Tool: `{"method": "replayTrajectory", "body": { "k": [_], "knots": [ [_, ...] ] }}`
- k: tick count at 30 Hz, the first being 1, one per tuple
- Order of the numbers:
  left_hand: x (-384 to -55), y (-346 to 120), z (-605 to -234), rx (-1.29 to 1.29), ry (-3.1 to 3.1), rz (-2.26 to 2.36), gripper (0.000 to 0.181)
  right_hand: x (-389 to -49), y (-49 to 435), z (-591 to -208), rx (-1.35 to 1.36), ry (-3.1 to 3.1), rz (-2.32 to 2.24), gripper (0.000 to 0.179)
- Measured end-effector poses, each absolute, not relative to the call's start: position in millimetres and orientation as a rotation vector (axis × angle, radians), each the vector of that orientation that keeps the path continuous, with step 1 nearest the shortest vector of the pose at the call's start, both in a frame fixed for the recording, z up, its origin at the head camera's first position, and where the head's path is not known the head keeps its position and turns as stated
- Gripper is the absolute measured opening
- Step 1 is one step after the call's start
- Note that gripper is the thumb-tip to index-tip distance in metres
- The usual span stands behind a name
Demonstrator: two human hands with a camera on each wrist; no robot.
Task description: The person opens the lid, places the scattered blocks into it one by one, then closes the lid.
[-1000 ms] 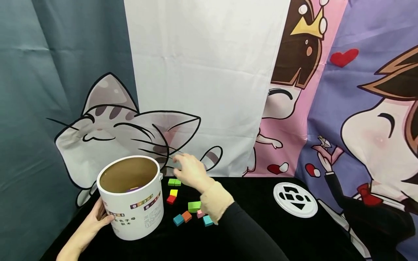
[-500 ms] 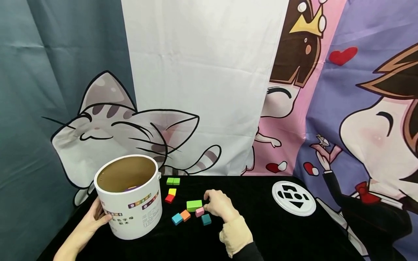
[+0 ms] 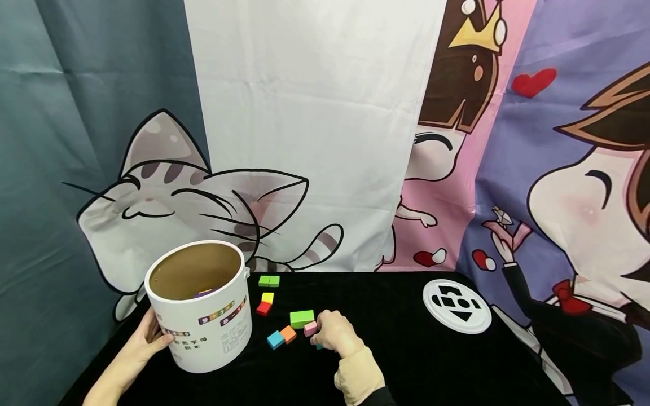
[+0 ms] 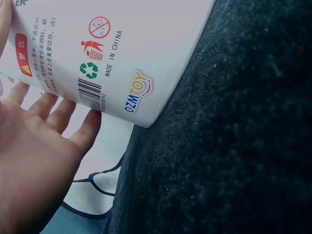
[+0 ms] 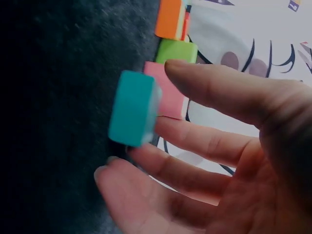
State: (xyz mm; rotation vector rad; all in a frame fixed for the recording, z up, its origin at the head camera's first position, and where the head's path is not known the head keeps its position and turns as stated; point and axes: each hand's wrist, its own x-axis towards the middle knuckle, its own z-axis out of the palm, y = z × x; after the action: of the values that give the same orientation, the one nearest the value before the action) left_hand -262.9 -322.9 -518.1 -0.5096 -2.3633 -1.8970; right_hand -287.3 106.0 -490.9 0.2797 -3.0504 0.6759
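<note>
My left hand (image 3: 139, 349) holds the side of a white toy bucket (image 3: 223, 324), thumb on its printed front and fingers along its wall. In the left wrist view, those fingers (image 4: 87, 129) lie against the bucket near its barcode. My right hand (image 3: 335, 332) is over a teal block (image 5: 129, 107) at the right of a loose group of blocks. In the right wrist view the thumb (image 5: 209, 85) stands apart from the teal block and the fingertips are close beside it. A pink block (image 3: 310, 329) sits just left of this hand, touching a larger green block (image 3: 302, 319).
Blue (image 3: 276, 339) and orange (image 3: 288, 334) blocks lie together on the black cloth. Further back are red (image 3: 263, 308), yellow (image 3: 267, 298) and small green blocks (image 3: 269, 281). A white lid with shaped holes (image 3: 457, 306) lies at right. Something purple (image 3: 204, 293) shows inside the bucket.
My right hand has come from beside the cat print at the back, right and down past the green block, to the teal block. My left hand stays on the bucket.
</note>
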Motion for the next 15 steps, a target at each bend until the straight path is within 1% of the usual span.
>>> {"method": "replayTrajectory", "body": {
  "k": [6,15],
  "knots": [
    [-264.0,-322.9,-516.1,-0.49,-2.382,-1.906,0.085,-288.5,107.3,-496.6,0.281,-3.061,0.659,0.026],
    [-268.9,-323.2,-517.6,-0.428,-2.44,-1.923,0.085,-291.4,121.8,-491.6,0.267,-3.054,0.657,0.024]
  ]
}}
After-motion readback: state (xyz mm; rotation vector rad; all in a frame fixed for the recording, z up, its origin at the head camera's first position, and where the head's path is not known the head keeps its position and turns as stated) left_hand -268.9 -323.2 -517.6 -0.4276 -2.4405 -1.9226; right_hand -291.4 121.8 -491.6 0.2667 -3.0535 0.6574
